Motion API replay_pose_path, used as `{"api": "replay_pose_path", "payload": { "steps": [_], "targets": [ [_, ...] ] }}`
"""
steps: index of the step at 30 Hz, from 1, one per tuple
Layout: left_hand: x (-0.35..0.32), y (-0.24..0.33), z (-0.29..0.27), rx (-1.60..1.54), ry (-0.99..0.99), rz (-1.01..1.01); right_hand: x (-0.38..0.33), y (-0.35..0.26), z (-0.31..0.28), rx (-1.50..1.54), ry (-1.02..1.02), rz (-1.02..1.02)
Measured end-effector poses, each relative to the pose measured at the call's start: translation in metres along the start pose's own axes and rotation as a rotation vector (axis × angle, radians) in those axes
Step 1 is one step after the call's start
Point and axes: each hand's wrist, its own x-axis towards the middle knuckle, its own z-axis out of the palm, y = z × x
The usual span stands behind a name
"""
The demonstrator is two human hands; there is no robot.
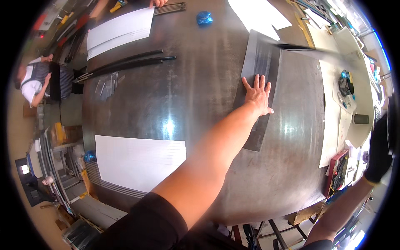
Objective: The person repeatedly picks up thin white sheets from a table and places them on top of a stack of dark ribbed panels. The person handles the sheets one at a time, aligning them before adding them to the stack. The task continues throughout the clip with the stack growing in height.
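The left hand (258, 95) lies open, fingers spread, pressing a dark strip (260, 79) flat on the counter (200, 96), right of centre. The strip looks thin and floppy; hold an edge. The right hand (381, 154) is gloved; its grip cannot be told.

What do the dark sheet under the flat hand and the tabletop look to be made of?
The dark sheet looks like a thin, flexible grey-black material with a matte, faintly streaked face, perhaps fibre sheet or film. The left hand lies flat on it. The table looks like bare metal: brushed, scuffed, with bright glare spots.
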Motion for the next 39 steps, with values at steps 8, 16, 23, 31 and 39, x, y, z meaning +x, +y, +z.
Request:
{"api": "replay_pose_path", "payload": {
  "steps": [8, 16, 23, 31, 39],
  "targets": [
    [0.025, -0.022, -0.01, -0.59, 0.191, -0.114, -0.075, 0.005, -0.042, -0.134, 0.108, -0.309],
    [-0.085, 0.009, -0.028, -1.85, -0.364, -0.247, -0.22, 0.036, -0.065, -0.359, -0.031, -0.605],
    [-0.281, 0.091, -0.007, -2.25, -0.679, -0.316, -0.306, 0.056, -0.038, -0.403, -0.763, -0.744],
    [-0.344, 0.084, -0.011, -2.478, -0.222, -0.267, -0.402, 0.068, -0.024, -0.264, -0.486, -0.626],
    [-0.426, 0.056, -0.021, -2.524, 0.133, -0.198, -0.49, 0.078, 0.018, -0.137, -0.415, -0.601]
  ]
}}
